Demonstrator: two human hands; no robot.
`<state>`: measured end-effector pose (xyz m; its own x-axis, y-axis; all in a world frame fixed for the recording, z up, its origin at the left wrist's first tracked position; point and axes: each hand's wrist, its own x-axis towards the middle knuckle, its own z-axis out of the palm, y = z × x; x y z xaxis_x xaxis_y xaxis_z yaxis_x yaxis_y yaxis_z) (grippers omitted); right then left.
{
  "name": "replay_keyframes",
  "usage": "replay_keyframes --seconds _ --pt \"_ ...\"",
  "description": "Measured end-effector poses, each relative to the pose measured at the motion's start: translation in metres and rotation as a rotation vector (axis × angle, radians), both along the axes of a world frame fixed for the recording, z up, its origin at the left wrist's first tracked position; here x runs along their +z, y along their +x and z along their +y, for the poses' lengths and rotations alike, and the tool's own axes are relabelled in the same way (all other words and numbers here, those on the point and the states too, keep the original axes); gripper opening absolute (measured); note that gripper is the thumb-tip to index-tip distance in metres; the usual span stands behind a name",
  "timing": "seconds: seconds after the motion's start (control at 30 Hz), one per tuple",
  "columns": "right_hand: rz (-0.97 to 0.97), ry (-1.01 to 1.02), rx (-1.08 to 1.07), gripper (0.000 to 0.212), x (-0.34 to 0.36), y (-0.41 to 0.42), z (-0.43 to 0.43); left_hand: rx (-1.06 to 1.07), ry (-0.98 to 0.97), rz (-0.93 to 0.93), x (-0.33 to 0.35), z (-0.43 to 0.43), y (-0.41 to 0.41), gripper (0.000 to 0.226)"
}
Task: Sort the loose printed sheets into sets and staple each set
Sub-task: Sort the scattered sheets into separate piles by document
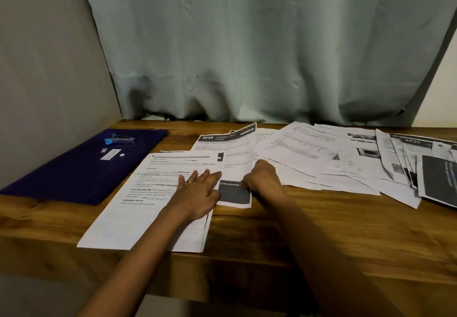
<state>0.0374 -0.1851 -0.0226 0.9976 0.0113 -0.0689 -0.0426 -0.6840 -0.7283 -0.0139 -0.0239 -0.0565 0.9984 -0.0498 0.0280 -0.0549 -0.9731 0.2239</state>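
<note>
A small stack of printed sheets (138,207) lies at the front left of the wooden table, and my left hand (197,193) rests flat on it with straight fingers. My right hand (262,175) pinches the right edge of a sheet headed "3638" (232,153), which curls upward just behind the stack. Many loose printed sheets (333,163) are spread over the right half of the table. A blue and grey stapler (120,139) lies on a purple cloth (74,175) at the back left.
A small white strip and two tiny bits (110,154) lie on the purple cloth near the stapler. A pale curtain (247,56) hangs behind the table. The wooden table's front edge (272,262) is near me; a grey wall stands at left.
</note>
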Motion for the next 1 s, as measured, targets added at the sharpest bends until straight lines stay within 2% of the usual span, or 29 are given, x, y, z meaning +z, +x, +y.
replay_keyframes --seconds 0.07,0.2,0.4,0.53,0.6,0.73,0.83,0.9,1.0 --pt "-0.05 0.117 -0.019 0.022 -0.001 -0.004 -0.01 0.001 0.014 0.001 0.002 0.0 0.0 0.054" --pt "-0.106 0.325 -0.105 0.018 0.009 -0.019 -0.042 0.023 0.053 -0.008 0.004 0.0 -0.001 0.053" --pt "-0.077 0.36 -0.151 0.027 0.017 -0.059 -0.118 0.047 0.057 0.014 0.008 -0.003 -0.002 0.053" --pt "0.001 0.47 -0.122 0.011 0.017 -0.086 -0.149 0.056 0.047 -0.035 0.009 -0.004 -0.005 0.052" --pt "0.047 0.493 -0.079 0.014 0.013 -0.095 -0.155 0.042 0.015 -0.12 0.01 -0.01 -0.007 0.051" --pt "0.063 0.412 -0.009 0.016 0.0 -0.097 -0.157 -0.041 -0.156 -0.272 0.015 -0.033 -0.012 0.048" --pt "0.026 0.28 0.033 0.021 -0.011 -0.096 -0.156 -0.182 -0.234 -0.216 0.017 -0.056 -0.022 0.055" --pt "-0.006 0.218 0.058 0.025 -0.014 -0.097 -0.154 -0.242 -0.178 -0.129 0.016 -0.071 -0.028 0.065" --pt "-0.066 0.102 0.074 0.024 -0.014 -0.098 -0.152 -0.288 -0.049 -0.036 0.008 -0.088 -0.03 0.061"
